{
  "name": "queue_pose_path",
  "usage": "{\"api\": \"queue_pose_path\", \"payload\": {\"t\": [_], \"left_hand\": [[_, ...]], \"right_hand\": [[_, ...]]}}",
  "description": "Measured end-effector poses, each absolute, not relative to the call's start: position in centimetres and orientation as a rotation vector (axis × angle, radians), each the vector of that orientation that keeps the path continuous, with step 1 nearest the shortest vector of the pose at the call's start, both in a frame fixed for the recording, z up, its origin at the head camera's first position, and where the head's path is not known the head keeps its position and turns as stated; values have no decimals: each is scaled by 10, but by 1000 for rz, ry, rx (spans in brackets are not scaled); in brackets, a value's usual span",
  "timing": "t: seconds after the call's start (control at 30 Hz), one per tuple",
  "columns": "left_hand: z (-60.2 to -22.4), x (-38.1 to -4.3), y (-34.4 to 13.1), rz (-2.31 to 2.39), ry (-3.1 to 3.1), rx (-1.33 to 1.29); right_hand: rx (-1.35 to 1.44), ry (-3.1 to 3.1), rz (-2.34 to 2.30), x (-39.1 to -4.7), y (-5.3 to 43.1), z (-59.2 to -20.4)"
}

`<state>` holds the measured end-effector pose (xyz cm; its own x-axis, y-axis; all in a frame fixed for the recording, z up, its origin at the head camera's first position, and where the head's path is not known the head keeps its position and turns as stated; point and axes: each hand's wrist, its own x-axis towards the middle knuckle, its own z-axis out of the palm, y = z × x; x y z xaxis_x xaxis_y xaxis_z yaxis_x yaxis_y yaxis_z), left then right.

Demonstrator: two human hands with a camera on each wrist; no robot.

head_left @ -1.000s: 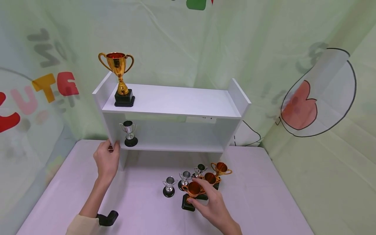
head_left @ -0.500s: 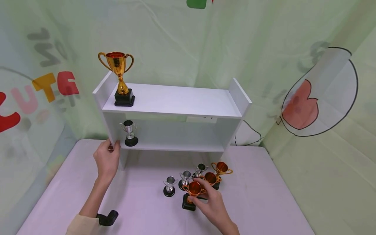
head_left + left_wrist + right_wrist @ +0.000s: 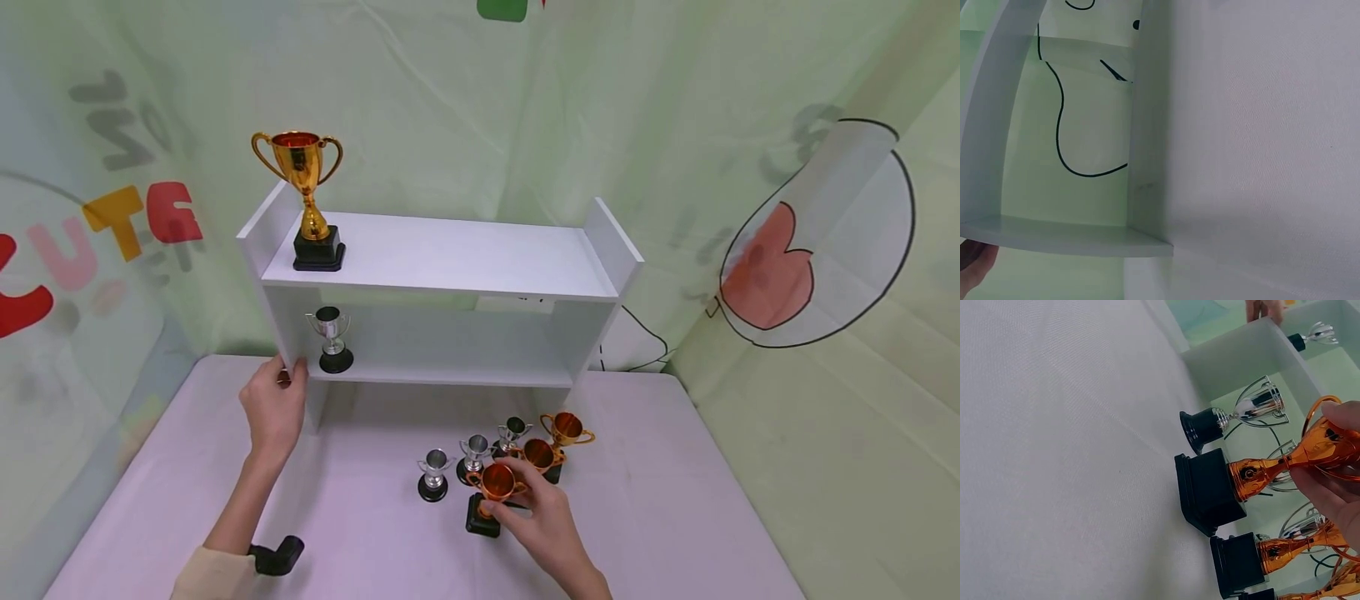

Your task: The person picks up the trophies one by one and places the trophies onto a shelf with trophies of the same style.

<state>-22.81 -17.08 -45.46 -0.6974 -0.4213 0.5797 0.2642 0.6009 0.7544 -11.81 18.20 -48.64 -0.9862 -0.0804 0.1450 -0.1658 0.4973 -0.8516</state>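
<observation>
R hand [image 3: 543, 523] is pinching a metallic orange-gold, two-handled, black-based trophy [image 3: 497, 482] by its cup, prob. for control, on or just above the pale cloth-covered table [image 3: 660, 517] (can't tell), while L hand [image 3: 273, 408] is gripping the white flat-board shelf [image 3: 442, 254] at its left side, prob. steadying it.

"Where's the head camera?"

"High over the bench [image 3: 390, 542], standing back, facing forward and down: white shelf [image 3: 450, 254] slightly towards twelve o'clock, front gold trophy [image 3: 497, 483] at six."

"And the wrists'?"

"Both close in, rolled sideways. Left faces the shelf's lower part, bench at three. Right has bench at nine, that trophy at three."

"Shared?"

"Head and right wrist: trophy, shelf, left fingers [image 3: 1275, 311], at one o'clock in the latter."
</observation>
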Motion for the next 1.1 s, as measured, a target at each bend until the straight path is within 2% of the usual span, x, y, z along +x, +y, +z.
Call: {"api": "queue_pose_path", "payload": {"t": [0.6,1.1], "left_hand": [[-456,-229,-171,-1137,-2046,125],[-456,-229,-171,-1142,-2045,132]], "right_hand": [[184,-2622,1527,-112,182,-477],[263,-2570,1555,-101,182,-461]]}}
